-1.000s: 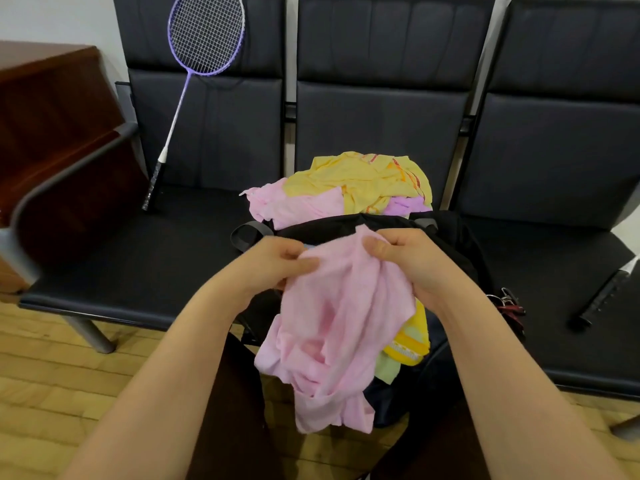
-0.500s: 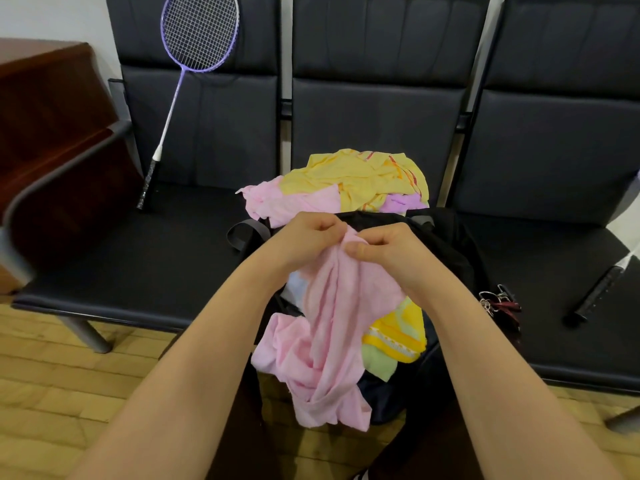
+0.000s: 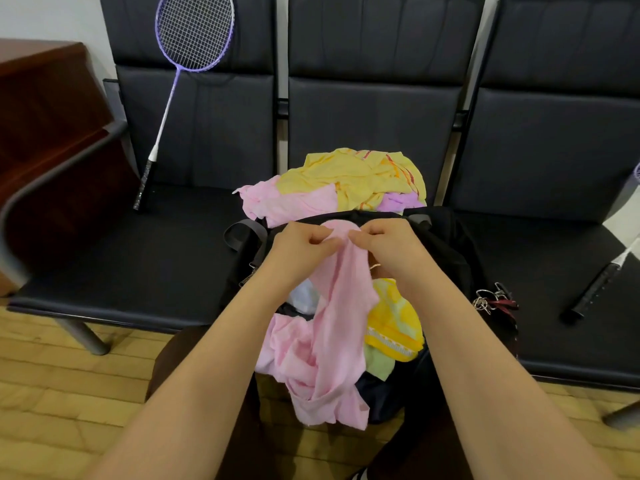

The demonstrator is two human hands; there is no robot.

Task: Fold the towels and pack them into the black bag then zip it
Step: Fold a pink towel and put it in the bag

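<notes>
A pink towel hangs bunched in front of me over the open black bag on the middle seat. My left hand and my right hand pinch its top edge side by side, almost touching. Inside the bag's mouth lie a folded yellow towel, a pale green one and a bit of white cloth. Behind the bag a loose pile holds a yellow towel, a pink one and a lilac one.
The bag sits on a row of black padded seats. A purple badminton racket leans on the left seat back. Another racket's black handle lies on the right seat. Keys hang at the bag's right side. A wooden cabinet stands left.
My hands have come together from apart, gathering the pink towel's top edge into a narrow bunch, and moved a little farther over the bag.
</notes>
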